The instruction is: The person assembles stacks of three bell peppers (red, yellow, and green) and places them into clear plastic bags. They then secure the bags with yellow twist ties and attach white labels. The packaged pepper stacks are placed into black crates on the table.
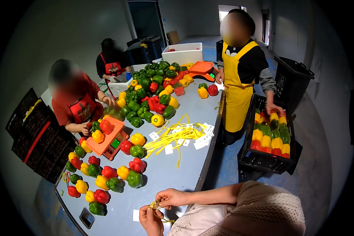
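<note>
Just over the near edge of the table, my left hand (151, 219) and my right hand (171, 198) come together, pinching a yellow strap (152, 204) between them. One end of the strap hangs below the fingers, and a white tag (136, 215) bearing print shows beside my left hand. Farther up lies a loose pile of yellow straps (177, 135) with white printed labels (202, 141). Red, yellow and green bell peppers (115, 184) stand in small mixed-colour groups left of my hands.
A co-worker handles peppers at an orange scale (107, 134); another sits behind the large pepper heap (153, 88). A person in a yellow apron reaches into a black crate (267, 165) of peppers. A second scale (202, 68), a white foam box (183, 56) and scissors (67, 178) are also visible.
</note>
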Action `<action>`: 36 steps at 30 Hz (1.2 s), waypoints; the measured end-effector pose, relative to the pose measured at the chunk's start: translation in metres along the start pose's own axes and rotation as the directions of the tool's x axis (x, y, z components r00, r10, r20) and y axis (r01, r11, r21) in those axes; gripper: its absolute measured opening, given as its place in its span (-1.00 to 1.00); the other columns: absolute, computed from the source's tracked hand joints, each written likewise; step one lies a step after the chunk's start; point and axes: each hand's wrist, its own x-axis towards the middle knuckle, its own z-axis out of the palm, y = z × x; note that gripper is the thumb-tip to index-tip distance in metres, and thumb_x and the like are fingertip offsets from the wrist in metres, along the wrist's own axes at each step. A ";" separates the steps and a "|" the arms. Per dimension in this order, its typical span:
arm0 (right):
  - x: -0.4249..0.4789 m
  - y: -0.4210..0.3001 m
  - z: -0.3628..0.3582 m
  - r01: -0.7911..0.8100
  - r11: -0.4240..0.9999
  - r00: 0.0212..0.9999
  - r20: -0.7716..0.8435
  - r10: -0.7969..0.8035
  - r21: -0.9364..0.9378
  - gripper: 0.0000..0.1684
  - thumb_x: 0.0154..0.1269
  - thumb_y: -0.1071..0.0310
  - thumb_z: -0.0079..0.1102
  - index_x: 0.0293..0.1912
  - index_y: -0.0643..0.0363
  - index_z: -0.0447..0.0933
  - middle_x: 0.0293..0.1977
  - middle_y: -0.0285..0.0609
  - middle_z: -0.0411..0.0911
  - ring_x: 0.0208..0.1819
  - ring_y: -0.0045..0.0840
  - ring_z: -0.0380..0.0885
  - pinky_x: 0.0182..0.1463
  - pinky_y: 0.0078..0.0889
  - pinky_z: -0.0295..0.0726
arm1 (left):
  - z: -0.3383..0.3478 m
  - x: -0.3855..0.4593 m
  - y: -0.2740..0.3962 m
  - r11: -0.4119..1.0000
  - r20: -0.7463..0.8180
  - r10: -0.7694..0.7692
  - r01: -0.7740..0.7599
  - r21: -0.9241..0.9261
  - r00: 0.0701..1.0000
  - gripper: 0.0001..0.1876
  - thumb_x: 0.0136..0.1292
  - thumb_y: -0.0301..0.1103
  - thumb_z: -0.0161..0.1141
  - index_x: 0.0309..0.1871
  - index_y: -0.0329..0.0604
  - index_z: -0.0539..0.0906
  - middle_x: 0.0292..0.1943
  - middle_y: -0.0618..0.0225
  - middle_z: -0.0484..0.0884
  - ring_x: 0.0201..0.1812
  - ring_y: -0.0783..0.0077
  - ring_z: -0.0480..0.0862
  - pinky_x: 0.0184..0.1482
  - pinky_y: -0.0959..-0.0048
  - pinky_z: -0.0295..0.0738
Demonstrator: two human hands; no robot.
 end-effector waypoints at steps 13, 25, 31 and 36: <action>0.010 -0.008 -0.013 0.053 0.748 0.991 0.057 -0.120 0.662 -0.86 0.50 0.31 -0.10 -0.07 0.12 0.40 -0.36 -0.39 0.41 -0.31 -0.62 0.43 -0.17 -0.50 0.48 | -0.021 0.002 -0.014 0.981 0.134 -0.140 0.119 0.154 0.981 -0.84 0.42 -0.30 0.11 -0.18 -0.20 0.56 -0.32 0.41 0.56 -0.25 0.54 0.50 -0.17 0.55 0.37; 0.011 -0.025 0.015 0.259 0.838 0.961 0.040 -0.274 -0.481 -0.59 0.28 0.22 0.29 0.03 0.22 0.46 -0.33 -0.27 0.52 -0.33 -0.67 0.45 -0.22 -0.57 0.46 | -0.028 0.037 -0.017 0.957 0.115 0.114 -0.140 0.256 0.987 -0.88 0.36 -0.45 0.16 -0.27 -0.33 0.62 -0.36 0.38 0.65 -0.35 0.65 0.54 -0.28 0.60 0.45; 0.013 -0.026 0.007 0.268 0.837 0.955 0.018 -0.295 -0.478 -0.80 0.33 0.34 0.21 -0.13 0.25 0.58 -0.31 -0.28 0.60 -0.29 -0.68 0.51 -0.19 -0.58 0.50 | -0.031 0.023 0.000 0.867 0.073 -0.124 0.072 0.493 0.990 -0.61 0.43 -0.14 0.08 0.13 -0.25 0.59 -0.13 0.24 0.65 -0.11 0.42 0.57 0.09 0.35 0.39; 0.014 -0.015 -0.003 0.155 0.909 0.977 -0.074 -0.198 -0.386 -0.80 0.38 0.28 0.13 -0.19 0.24 0.55 -0.46 -0.37 0.53 -0.36 -0.76 0.46 -0.25 -0.60 0.48 | -0.034 0.036 -0.009 0.914 -0.027 0.299 -0.278 0.297 0.954 -0.79 0.43 -0.40 0.04 -0.31 -0.34 0.58 -0.40 0.33 0.57 -0.33 0.48 0.57 -0.14 0.43 0.51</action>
